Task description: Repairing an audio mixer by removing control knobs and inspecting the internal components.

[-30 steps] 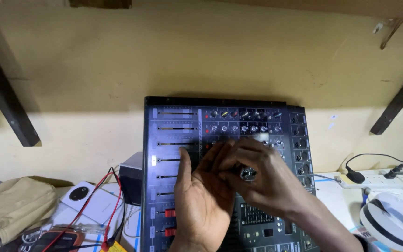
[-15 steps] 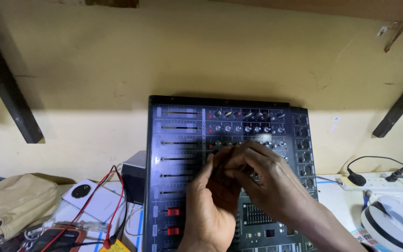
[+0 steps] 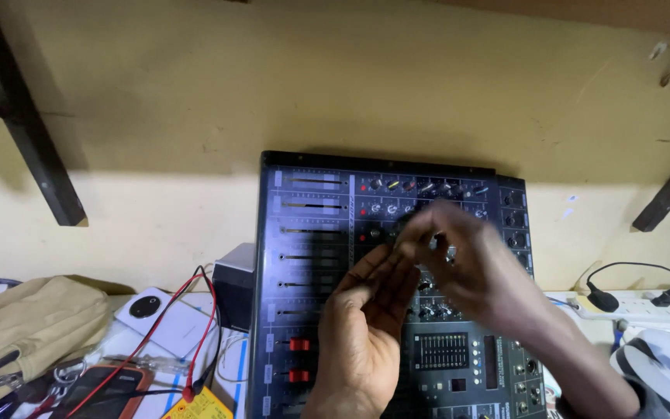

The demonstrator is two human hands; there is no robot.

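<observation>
While propped upright against the yellow wall (image 3: pixel 350 93) at the bench's back edge, audio mixer (image 3: pixel 312 271) looks heavy and stiff; best gripped by side edges. Tiny knobs (image 3: pixel 397 186) probably turn easy, pinch only. Right hand (image 3: pixel 471 260) blurred, apparently pinching a knob; left hand (image 3: pixel 366 334) loose, fingers half-curled, holding nothing.

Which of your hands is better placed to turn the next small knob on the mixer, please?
Probably the right hand: its fingers already sit among the knobs on the mixer, while the left hand lies lower down.
</observation>
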